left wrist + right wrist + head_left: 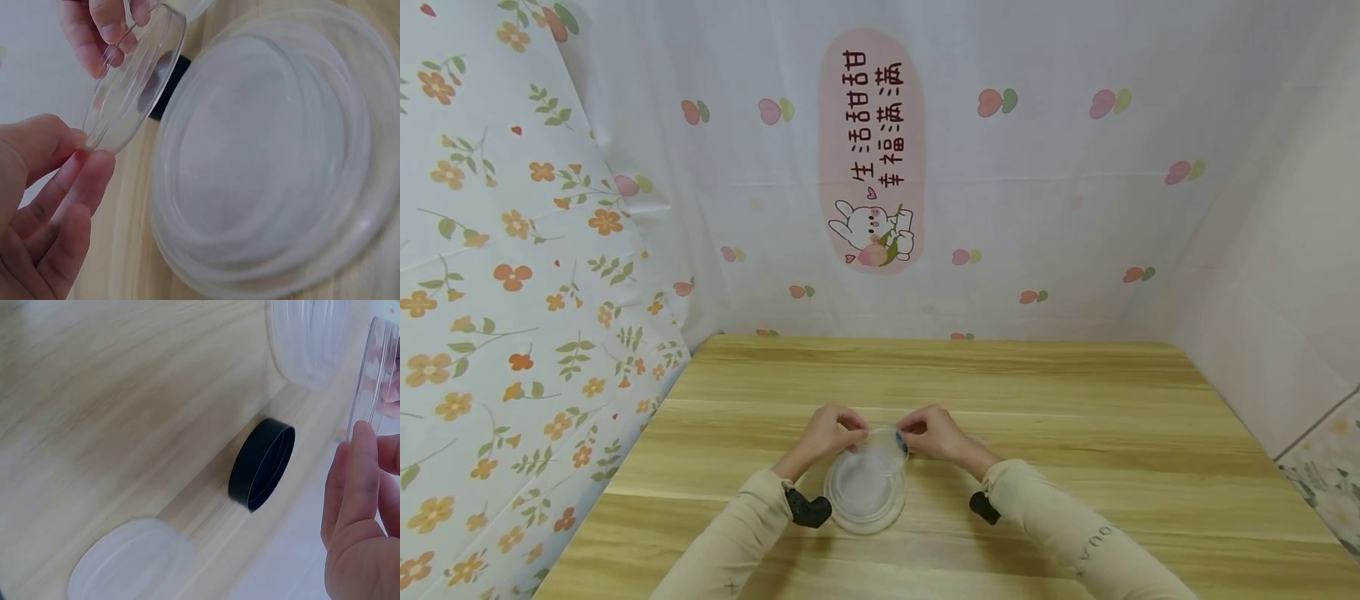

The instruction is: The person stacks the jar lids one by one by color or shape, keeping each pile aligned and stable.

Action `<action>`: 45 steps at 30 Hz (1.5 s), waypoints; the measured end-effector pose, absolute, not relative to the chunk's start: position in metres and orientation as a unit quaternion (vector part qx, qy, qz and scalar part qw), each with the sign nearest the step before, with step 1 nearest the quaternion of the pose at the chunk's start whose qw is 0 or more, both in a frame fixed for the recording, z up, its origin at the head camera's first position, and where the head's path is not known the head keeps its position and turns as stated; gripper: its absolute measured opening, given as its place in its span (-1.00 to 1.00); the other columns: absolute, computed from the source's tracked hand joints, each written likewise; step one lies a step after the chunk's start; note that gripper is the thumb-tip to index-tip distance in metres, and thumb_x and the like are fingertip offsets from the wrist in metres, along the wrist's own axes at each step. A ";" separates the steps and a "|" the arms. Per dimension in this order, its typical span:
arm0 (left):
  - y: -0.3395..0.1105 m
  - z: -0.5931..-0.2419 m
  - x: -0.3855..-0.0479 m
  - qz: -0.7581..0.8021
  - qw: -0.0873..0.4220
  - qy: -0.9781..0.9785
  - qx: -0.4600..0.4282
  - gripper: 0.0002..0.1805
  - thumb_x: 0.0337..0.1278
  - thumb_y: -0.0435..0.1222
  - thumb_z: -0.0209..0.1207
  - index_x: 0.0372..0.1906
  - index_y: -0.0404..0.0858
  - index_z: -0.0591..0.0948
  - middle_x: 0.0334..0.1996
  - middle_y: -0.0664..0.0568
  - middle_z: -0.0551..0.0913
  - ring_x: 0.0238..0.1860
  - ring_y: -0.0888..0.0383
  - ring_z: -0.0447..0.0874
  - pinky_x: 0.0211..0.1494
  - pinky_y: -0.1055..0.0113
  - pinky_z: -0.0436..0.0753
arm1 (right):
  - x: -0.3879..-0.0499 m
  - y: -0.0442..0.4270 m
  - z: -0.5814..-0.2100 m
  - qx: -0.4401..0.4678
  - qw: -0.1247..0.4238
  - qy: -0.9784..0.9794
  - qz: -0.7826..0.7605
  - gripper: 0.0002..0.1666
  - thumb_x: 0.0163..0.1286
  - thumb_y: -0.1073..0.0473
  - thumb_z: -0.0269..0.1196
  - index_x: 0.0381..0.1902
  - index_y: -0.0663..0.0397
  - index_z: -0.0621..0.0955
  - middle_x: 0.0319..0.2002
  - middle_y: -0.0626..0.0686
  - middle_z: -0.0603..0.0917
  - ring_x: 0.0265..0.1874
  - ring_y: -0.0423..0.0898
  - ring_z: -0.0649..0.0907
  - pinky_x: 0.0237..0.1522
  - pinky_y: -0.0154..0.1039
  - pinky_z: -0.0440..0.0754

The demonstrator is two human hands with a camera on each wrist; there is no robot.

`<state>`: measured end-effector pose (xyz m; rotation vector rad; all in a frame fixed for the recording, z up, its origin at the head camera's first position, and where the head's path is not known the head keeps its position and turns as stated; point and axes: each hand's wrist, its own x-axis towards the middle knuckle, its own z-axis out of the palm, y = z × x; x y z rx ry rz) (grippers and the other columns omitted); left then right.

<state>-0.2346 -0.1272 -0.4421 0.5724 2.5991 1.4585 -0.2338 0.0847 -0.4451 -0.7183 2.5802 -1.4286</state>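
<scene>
Both hands hold a clear round plastic lid [119,115] upright between them. My left hand [833,431] pinches its rim with thumb and fingers, as the left wrist view shows closely. On the opposite side, my right hand [937,433] pinches the rim too. Just below and nearer to me, several round translucent lids or shallow dishes [861,492] lie nested in a stack on the table. A black ring-shaped cap [259,465] rests on the table close to the right hand. Seen through the held lid, it is partly hidden in the left wrist view.
A frosted round lid [131,562] lies on the wooden table [1075,400], near the right forearm. Printed cloth [962,183] hangs behind the table, and a flowered cloth [512,333] hangs at the left. Dark devices sit on both wrists.
</scene>
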 end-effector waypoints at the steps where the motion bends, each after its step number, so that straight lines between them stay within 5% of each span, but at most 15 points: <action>1: -0.129 -0.443 -0.234 0.476 0.055 0.857 0.187 -0.93 -0.05 -0.45 0.17 -0.45 -0.41 0.63 -0.60 -0.05 0.59 -0.66 0.06 0.59 -0.39 0.13 0.60 | -0.234 0.083 -0.445 -0.241 0.051 0.851 -0.464 -0.82 0.10 0.46 0.17 -0.31 0.45 0.61 -0.42 0.19 0.63 -0.47 -0.13 0.58 -0.48 -0.40 0.54; 27: -0.166 -0.452 -0.225 0.497 0.137 0.836 0.188 -0.88 -0.10 -0.49 0.19 -0.39 -0.49 0.63 -0.54 -0.10 0.61 -0.62 0.06 0.60 -0.57 0.16 0.58 | -0.225 0.056 -0.452 -0.272 0.116 0.839 -0.457 -0.81 0.02 0.46 0.18 -0.34 0.40 0.61 -0.41 0.12 0.63 -0.44 -0.14 0.58 -0.42 -0.38 0.55; 45: -0.168 -0.468 -0.220 0.514 0.140 0.828 0.175 -0.86 -0.03 -0.44 0.18 -0.33 -0.46 0.62 -0.52 0.00 0.57 -0.60 0.17 0.57 -0.57 0.38 0.53 | -0.225 0.053 -0.459 -0.286 0.090 0.852 -0.430 -0.82 0.01 0.48 0.19 -0.36 0.39 0.62 -0.44 0.13 0.63 -0.47 -0.11 0.59 -0.46 -0.41 0.53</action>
